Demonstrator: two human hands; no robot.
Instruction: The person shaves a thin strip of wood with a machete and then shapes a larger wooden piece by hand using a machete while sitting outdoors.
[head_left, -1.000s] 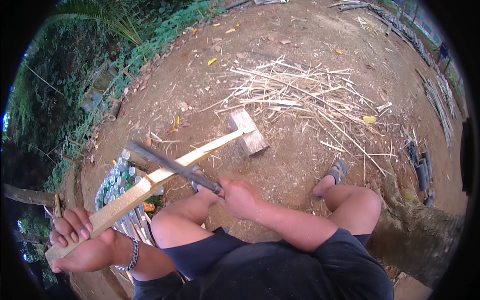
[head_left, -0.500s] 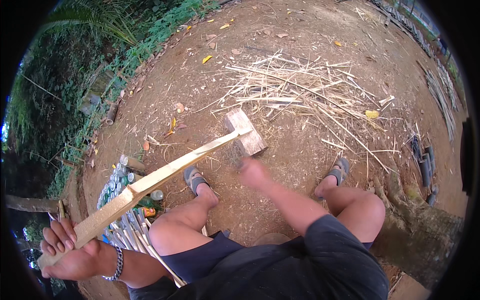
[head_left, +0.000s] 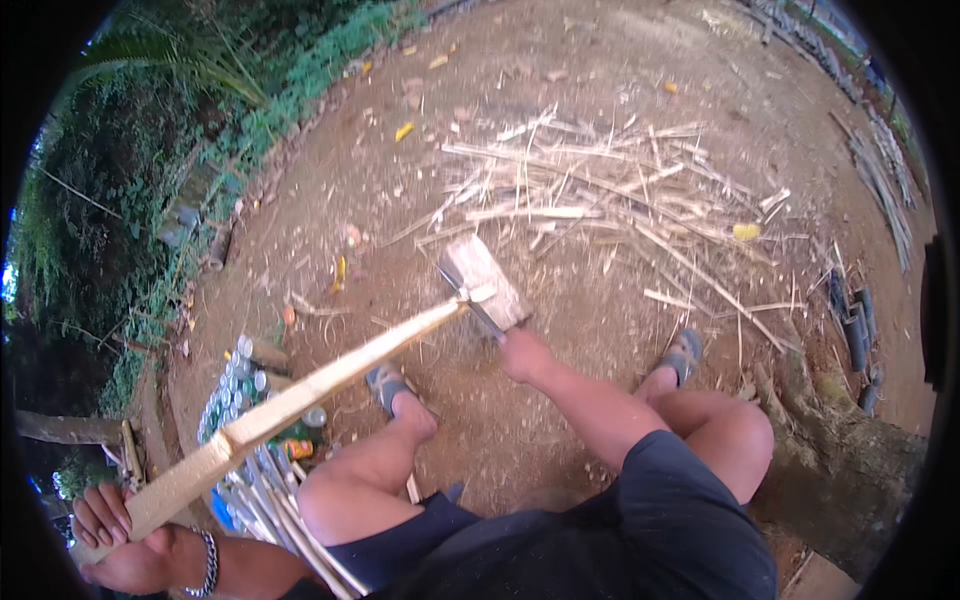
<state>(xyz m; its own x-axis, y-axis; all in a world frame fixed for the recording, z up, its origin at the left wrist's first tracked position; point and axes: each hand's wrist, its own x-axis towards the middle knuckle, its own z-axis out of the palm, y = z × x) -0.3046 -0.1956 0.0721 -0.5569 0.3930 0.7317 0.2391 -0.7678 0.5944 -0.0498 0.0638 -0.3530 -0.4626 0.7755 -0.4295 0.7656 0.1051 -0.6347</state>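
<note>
My left hand (head_left: 128,545), at the lower left, is closed around the thick end of a long piece of pale wood (head_left: 330,373). The piece has a notched step partway along and narrows toward its far end, which rests on a short wooden block (head_left: 488,268) on the ground. My right hand (head_left: 524,356) is closed on a knife, its grip hidden by the fingers. The dark blade of the knife (head_left: 486,320) lies across the thin end of the wood, along the block's near left edge.
Beyond the block spreads a heap of split strips (head_left: 600,180). Bottles (head_left: 240,380) and pale sticks (head_left: 275,500) lie beside my left leg. A tree trunk (head_left: 850,470) stands at the right, near dark tubes (head_left: 852,335). Green plants (head_left: 330,70) edge the dirt at the left.
My right hand has shifted slightly right and down, and the blade, earlier smeared, now meets the wood's thin end. The wood's tip has dropped a little, and my left hand sits slightly lower.
</note>
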